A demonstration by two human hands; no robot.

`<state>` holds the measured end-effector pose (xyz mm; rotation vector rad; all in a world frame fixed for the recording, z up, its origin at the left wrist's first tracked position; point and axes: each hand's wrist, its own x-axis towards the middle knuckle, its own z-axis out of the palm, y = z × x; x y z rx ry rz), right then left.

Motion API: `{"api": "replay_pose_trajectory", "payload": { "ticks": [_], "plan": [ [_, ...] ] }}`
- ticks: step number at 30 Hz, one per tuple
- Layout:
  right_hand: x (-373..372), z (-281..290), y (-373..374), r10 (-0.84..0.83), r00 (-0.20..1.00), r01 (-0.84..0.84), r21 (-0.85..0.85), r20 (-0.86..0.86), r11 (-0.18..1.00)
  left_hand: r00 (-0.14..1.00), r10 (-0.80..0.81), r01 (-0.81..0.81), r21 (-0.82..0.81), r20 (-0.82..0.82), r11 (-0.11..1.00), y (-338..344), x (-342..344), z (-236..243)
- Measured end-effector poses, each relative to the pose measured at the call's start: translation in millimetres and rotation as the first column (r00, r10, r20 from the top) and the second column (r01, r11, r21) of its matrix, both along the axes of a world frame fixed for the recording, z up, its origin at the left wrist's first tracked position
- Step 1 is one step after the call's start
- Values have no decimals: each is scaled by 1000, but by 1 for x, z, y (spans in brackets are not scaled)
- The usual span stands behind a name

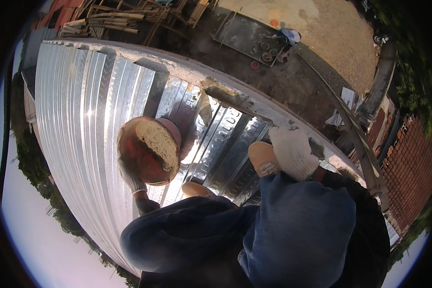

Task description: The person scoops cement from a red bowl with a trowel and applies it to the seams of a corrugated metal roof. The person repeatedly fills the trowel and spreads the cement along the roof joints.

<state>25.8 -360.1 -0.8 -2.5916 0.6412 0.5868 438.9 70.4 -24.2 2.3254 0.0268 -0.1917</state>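
Note:
A red-and-black bucket (129, 156), tilted toward me, holds pale grey-brown mortar (161, 141) along one side. My left hand (133, 184), in a white knit glove, grips the bucket's lower left side, with its fingers partly hidden beneath. My right hand (295, 152), also gloved, is beside my right tan shoe (264, 158), against the wall's edge. Its fingers look curled, and whatever may be in them is hidden. Wet mortar (228, 96) lies along the rough concrete wall top (177, 69). Both shoes are on the shiny corrugated metal sheets (221, 144), with my knees bent.
The metal roofing (77, 105) spreads away to the left. Beyond the wall the ground drops far below, where a person (289, 36) works by a mixing tray (245, 41) with several round tubs. Bamboo poles (113, 21) are stacked at the far left; a brick-red roof (408, 168) lies right.

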Motion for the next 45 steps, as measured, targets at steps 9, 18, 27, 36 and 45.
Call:
{"api": "replay_pose_trajectory", "payload": {
  "ticks": [9,18,27,36,45],
  "plan": [
    [-47,17,-4,-63,992,73,87,-114,994,992,105,-119,-231,-72,966,-9,-10,-2],
    [-76,29,-24,-197,980,199,60,-40,978,995,24,-34,-112,-95,993,-9,-8,1],
    [-44,-4,-50,-61,975,39,102,215,994,998,-17,10,-117,-52,993,-3,-4,-8],
    [-55,27,-90,62,986,-67,26,156,997,998,-17,12,-90,-56,996,9,3,-5],
    [-4,25,-92,135,966,-112,-113,220,987,993,90,-107,-267,-76,958,-3,-5,-1]
  ]
}}
